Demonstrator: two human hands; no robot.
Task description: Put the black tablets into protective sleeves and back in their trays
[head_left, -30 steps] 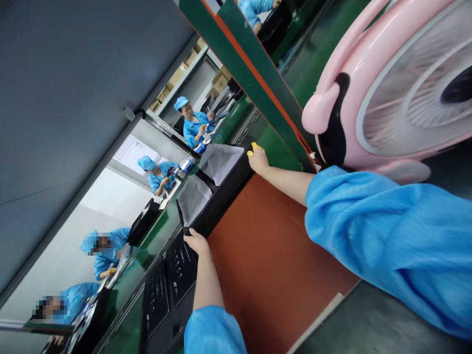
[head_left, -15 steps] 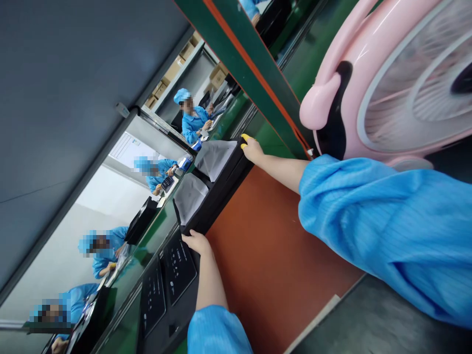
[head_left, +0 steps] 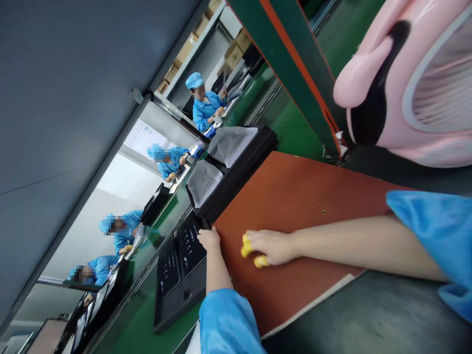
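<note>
My left hand (head_left: 208,239) is curled round the near edge of a black panel with white print (head_left: 184,253), just below the corner of a long black tray (head_left: 239,169) that holds grey sheets. My right hand (head_left: 273,246), with yellow finger cots on two fingertips, rests loosely curled on the orange-brown mat (head_left: 295,191), a short way right of the left hand. Nothing shows in it. Both arms wear blue sleeves.
A pink fan (head_left: 413,83) stands at the upper right, behind a green and orange frame rail (head_left: 295,69). The green conveyor (head_left: 162,216) carries more black panels (head_left: 167,268). Several other people in blue work along it, and cardboard boxes (head_left: 236,54) sit at the back.
My right hand has left the far end of the black tray and come back across the mat to beside my left hand. The left hand has stayed at the tray's near corner.
</note>
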